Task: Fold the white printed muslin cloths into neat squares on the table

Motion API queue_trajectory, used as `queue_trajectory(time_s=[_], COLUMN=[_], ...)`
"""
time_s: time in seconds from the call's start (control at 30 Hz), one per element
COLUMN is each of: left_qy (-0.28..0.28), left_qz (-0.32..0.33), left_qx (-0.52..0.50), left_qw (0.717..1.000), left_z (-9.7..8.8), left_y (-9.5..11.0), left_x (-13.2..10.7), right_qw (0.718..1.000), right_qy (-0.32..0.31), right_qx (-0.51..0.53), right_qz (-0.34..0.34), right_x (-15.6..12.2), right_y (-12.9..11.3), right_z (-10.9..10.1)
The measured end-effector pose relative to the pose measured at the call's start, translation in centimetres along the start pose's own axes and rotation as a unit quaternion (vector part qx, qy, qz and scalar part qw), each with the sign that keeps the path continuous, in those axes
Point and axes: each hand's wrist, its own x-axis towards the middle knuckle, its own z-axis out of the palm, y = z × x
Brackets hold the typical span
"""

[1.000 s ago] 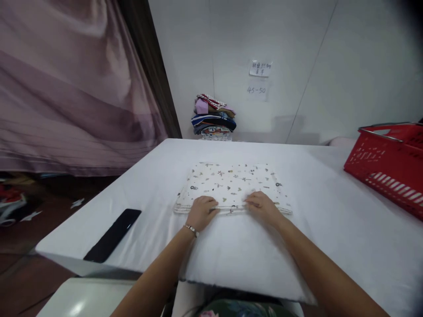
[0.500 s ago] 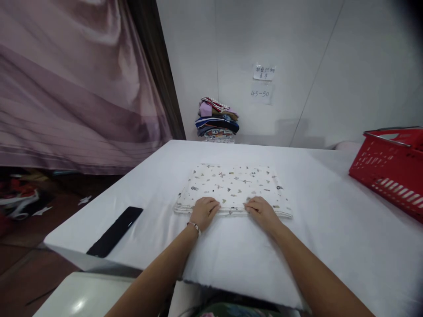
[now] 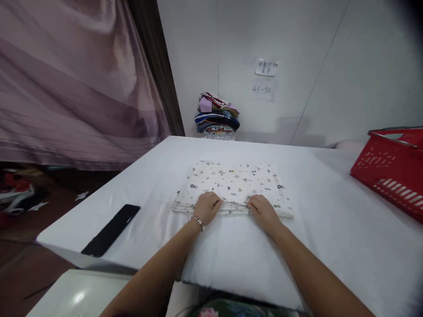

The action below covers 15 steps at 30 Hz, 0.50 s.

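A white cloth (image 3: 231,182) with small printed figures lies folded in several layers on the white-covered table (image 3: 158,176). My left hand (image 3: 207,207), with a bracelet at the wrist, pinches the cloth's near edge left of its middle. Right of the middle, my right hand (image 3: 262,210) pinches the same edge. Between the two hands the top layer is lifted slightly off the layers below. The fingertips of both hands are partly hidden from view.
A black phone (image 3: 111,230) lies near the table's left edge. At the right stands a red plastic basket (image 3: 390,169). Stacked folded fabrics (image 3: 217,115) rest by the wall beyond the far edge. A pink curtain (image 3: 76,88) hangs at the left, and a white stool (image 3: 79,293) stands below.
Both hands have raised the top layer's near edge a little, and a gap shows beneath it. The view has shifted slightly.
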Motion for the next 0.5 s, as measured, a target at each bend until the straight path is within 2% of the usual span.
queue_trajectory(time_s=[0.23, 0.33, 0.5], left_qy=[-0.003, -0.007, -0.01], left_qz=[0.036, 0.056, 0.044], left_qx=[0.004, 0.005, -0.004], left_qw=[0.999, 0.998, 0.999], left_z=[0.3, 0.1, 0.0], left_y=[-0.6, -0.8, -0.7], left_x=[-0.9, -1.2, -0.8], right_qw=[0.999, 1.0, 0.997], right_qy=[-0.023, -0.015, 0.011], right_qx=[0.001, 0.013, 0.068], right_qz=[-0.029, -0.011, 0.025], right_x=[-0.3, -0.3, -0.4], right_y=[0.2, 0.3, 0.8], right_z=[-0.4, -0.3, 0.2])
